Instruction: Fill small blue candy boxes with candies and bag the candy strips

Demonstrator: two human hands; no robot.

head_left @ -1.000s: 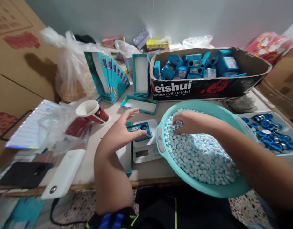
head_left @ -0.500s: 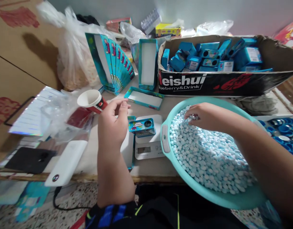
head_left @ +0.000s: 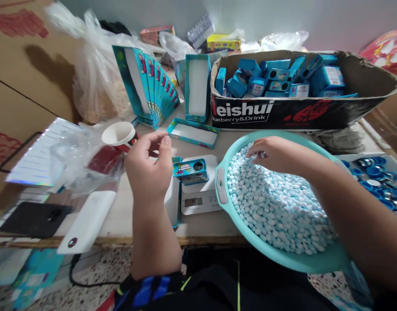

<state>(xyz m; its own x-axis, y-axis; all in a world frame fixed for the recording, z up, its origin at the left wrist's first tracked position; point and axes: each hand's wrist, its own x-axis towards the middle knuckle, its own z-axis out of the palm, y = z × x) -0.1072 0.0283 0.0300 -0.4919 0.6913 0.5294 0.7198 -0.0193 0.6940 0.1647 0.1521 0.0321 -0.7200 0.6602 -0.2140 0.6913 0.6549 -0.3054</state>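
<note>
My right hand (head_left: 272, 154) rests in the far part of a teal basin (head_left: 284, 255) heaped with small pale-blue candy tablets (head_left: 276, 211), its fingers pinched on a few of them. A small blue candy box (head_left: 191, 170) with a round hole lies on a white kitchen scale (head_left: 198, 192) just left of the basin. My left hand (head_left: 149, 166) hovers left of the box, fingers loosely curled with thumb and forefinger close together, holding nothing that I can see.
A black cardboard tray (head_left: 302, 113) full of blue boxes stands at the back. Flat teal cartons (head_left: 153, 90) fan out at back left, an open teal lid (head_left: 192, 132) beside them. A paper cup (head_left: 120, 135), plastic bags, a phone (head_left: 36, 218) and blue caps (head_left: 376, 177) surround.
My left hand drew back from the box on the scale and curled its fingers. My right hand stayed in the tablets, shifting slightly. The view moved a little closer.
</note>
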